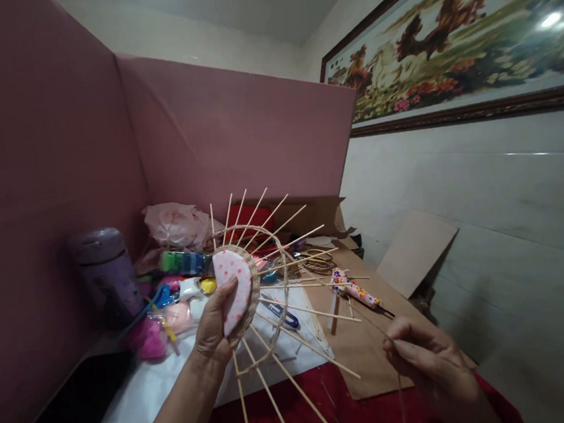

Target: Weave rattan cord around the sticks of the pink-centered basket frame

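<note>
My left hand (217, 321) grips a half-round woven piece (255, 287) by its padded centre, white cloth with red dots (233, 279). Thin wooden sticks (316, 312) fan out from its curved edge, and a woven ring (285, 264) crosses them partway along. On the right, my right hand (426, 357) pinches a thin strand of cord (373, 326) between thumb and fingertips. One part of the strand runs up towards the sticks; another hangs below the hand. Where it joins the weave is too fine to make out.
A flower-patterned glue gun (356, 289) lies on brown cardboard (377, 368). Under the sticks is a blue cutter (282, 314) on white paper (145, 397). Bagged coloured clay (149, 337) and a purple flask (106, 275) stand left. Pink panels (245, 135) rise behind.
</note>
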The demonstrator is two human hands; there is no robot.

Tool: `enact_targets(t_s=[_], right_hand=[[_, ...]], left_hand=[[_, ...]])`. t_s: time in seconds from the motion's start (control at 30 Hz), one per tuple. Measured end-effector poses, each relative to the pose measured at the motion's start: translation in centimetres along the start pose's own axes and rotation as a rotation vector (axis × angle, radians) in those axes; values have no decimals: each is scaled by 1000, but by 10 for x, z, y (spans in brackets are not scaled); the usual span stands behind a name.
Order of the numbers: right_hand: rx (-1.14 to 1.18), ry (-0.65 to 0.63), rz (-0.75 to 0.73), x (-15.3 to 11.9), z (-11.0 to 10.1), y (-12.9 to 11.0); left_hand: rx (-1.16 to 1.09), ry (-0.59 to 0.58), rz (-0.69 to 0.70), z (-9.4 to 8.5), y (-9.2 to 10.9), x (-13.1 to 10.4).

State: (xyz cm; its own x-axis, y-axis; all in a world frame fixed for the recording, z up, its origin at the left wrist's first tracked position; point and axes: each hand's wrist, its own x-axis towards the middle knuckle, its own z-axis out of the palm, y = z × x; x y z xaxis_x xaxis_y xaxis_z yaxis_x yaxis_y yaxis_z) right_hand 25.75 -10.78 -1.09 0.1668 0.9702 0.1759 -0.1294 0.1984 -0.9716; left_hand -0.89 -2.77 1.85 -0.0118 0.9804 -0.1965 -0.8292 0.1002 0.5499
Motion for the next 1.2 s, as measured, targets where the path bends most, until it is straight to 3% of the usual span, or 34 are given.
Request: enact_targets(t_s=[0.17,0.33,0.53,0.83,0.93,1.07,1.2], right_hand=[[-93,-143,15,4,0,23],[-328,-351,-94,-7,27,32],[-477,-450,-233,-17,52,29],[-584,-444,-324,-20,63,35],[-646,-514,-399,-19,65,35],[-636,-515,-512,-17,65,40],[-627,-517,-473,-19,66,39]], left_hand=[[1,9,-47,3,0,-2],[-14,-2,-64,3,-3,-2],[-22,3,-73,2,-5,-2],[8,20,-60,4,-8,-3],[13,26,-69,4,-9,-3],[-5,27,-84,4,-10,-3],[-3,39,-73,4,-10,-3]])
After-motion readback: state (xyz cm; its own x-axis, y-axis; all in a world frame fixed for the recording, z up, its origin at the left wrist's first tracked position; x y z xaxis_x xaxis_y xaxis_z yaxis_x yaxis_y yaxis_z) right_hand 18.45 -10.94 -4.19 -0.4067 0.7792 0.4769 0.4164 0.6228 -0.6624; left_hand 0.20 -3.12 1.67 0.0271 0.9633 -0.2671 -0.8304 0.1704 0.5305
